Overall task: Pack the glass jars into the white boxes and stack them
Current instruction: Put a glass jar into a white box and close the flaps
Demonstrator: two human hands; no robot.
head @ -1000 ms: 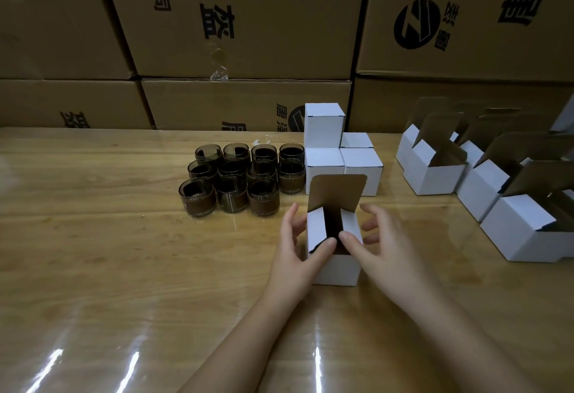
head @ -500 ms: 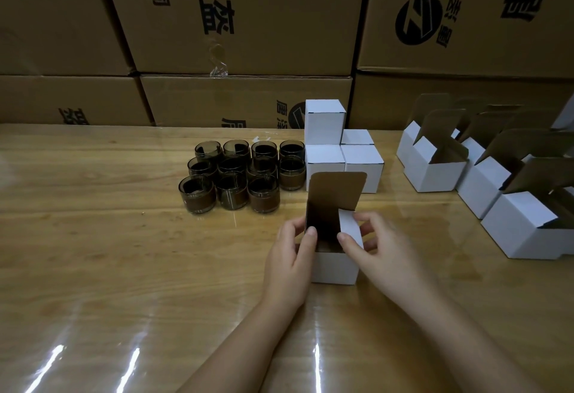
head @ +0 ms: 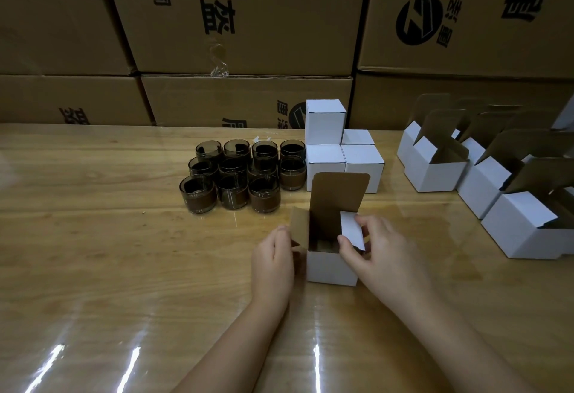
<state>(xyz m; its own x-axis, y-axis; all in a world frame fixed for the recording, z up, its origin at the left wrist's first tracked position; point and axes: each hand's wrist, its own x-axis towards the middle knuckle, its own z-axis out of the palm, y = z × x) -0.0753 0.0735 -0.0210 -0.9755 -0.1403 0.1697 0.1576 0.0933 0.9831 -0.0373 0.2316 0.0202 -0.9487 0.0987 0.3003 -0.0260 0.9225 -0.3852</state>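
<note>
Eleven glass jars (head: 233, 175), four closed white boxes (head: 325, 119) (one half hidden), at least five open boxes (head: 330, 268).

Table (head: 93, 252) was wood w/ visible grain, under a very glossy clear coat or film; glare streaks at the near edge. The white box (head: 330, 268) was thin card, matt white outside, plain brown inside incl. flaps. The glass jars (head: 233, 175) were dark smoky glass, shiny, w/ matt brown bands. Big cartons (head: 279, 19) behind were matt brown cardboard w/ black print, plus a scrap of shiny clear tape (head: 219, 66).

Dim overall; glare streaks on table (head: 93, 268); edges bowed, perhaps slightly soft.
</note>
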